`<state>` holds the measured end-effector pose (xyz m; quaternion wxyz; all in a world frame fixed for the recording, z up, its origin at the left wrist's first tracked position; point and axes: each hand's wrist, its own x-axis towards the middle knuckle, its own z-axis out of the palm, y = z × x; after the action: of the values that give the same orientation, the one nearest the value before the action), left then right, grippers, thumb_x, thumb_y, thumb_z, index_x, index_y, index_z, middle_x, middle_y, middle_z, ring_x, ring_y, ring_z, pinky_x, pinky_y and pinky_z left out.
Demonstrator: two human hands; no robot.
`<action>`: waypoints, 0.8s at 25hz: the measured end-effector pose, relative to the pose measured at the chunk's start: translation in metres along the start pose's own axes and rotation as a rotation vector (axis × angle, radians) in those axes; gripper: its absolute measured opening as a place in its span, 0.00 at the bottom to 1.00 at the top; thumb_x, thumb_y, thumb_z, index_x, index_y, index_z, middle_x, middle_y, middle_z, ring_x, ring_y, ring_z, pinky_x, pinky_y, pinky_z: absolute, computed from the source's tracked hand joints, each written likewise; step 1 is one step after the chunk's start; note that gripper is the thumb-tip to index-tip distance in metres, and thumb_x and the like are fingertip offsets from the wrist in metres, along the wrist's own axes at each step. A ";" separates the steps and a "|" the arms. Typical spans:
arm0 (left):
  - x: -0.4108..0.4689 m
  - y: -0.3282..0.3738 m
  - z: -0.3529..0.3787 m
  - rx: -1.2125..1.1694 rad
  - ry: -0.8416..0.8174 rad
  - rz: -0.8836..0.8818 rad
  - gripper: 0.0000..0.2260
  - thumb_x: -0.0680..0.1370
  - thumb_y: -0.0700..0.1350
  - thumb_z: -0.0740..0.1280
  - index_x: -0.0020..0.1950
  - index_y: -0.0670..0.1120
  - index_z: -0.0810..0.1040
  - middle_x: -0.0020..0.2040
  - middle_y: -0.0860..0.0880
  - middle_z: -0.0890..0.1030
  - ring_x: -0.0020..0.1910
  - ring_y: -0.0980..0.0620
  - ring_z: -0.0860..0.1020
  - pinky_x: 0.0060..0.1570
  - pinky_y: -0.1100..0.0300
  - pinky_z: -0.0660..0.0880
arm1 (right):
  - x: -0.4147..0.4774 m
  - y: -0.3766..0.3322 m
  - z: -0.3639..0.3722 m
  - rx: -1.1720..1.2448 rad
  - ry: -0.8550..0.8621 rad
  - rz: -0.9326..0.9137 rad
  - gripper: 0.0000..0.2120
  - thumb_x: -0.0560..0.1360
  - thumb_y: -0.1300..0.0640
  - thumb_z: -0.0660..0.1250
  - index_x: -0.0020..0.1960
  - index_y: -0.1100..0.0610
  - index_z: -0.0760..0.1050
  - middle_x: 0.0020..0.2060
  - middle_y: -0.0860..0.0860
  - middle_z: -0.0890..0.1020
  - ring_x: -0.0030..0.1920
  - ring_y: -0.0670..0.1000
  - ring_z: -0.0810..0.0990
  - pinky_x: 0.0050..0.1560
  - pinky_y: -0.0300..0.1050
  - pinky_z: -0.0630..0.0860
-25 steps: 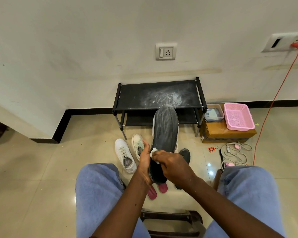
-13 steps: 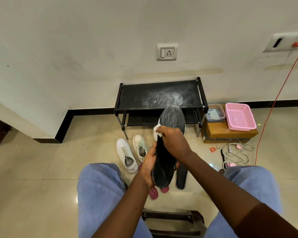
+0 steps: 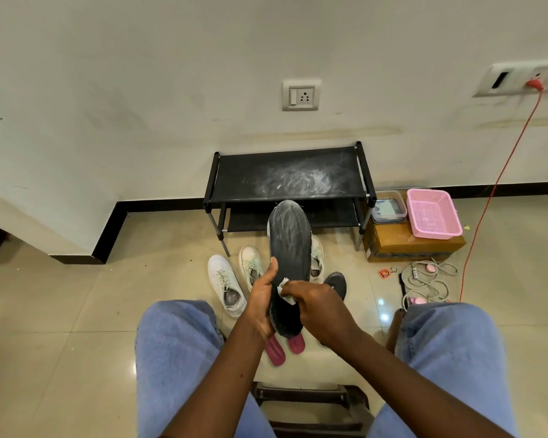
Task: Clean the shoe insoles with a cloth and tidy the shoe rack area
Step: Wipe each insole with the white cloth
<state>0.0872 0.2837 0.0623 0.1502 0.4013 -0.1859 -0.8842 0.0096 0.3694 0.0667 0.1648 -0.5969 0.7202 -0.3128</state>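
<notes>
Denim jeans fill the 6 o'clock edge. Just beyond, the left hand grips the heel end of a dark insole, whose toe points to 12 o'clock. The right hand pinches a white cloth against the insole's lower half. Pink insoles lie on the floor beneath. White shoes sit at 10 o'clock of the hands. The black shoe rack, smeared with white dust, stands at 12 o'clock against the wall.
</notes>
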 end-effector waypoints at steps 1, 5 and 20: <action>0.000 -0.001 0.001 0.004 -0.009 -0.022 0.28 0.79 0.59 0.56 0.37 0.40 0.86 0.39 0.42 0.84 0.37 0.46 0.84 0.43 0.54 0.80 | 0.002 0.000 0.000 -0.001 0.041 0.048 0.14 0.70 0.68 0.67 0.54 0.59 0.80 0.49 0.55 0.84 0.49 0.54 0.82 0.52 0.45 0.79; -0.003 -0.002 0.007 -0.088 -0.049 -0.022 0.28 0.80 0.59 0.54 0.45 0.39 0.85 0.47 0.39 0.83 0.44 0.42 0.83 0.46 0.52 0.80 | 0.017 -0.008 -0.002 -0.057 0.268 0.246 0.14 0.71 0.70 0.66 0.54 0.61 0.80 0.53 0.56 0.82 0.57 0.59 0.76 0.56 0.43 0.72; -0.005 0.018 0.023 -0.174 -0.073 0.183 0.22 0.73 0.52 0.58 0.41 0.37 0.84 0.38 0.39 0.83 0.34 0.44 0.83 0.31 0.54 0.81 | 0.015 -0.026 -0.030 0.472 0.015 0.584 0.12 0.71 0.66 0.69 0.54 0.58 0.80 0.57 0.54 0.76 0.49 0.45 0.74 0.50 0.32 0.73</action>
<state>0.0744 0.2748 0.0878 0.2578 0.3356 -0.1496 -0.8936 0.0077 0.3598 0.1079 0.3750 -0.3097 0.7692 -0.4145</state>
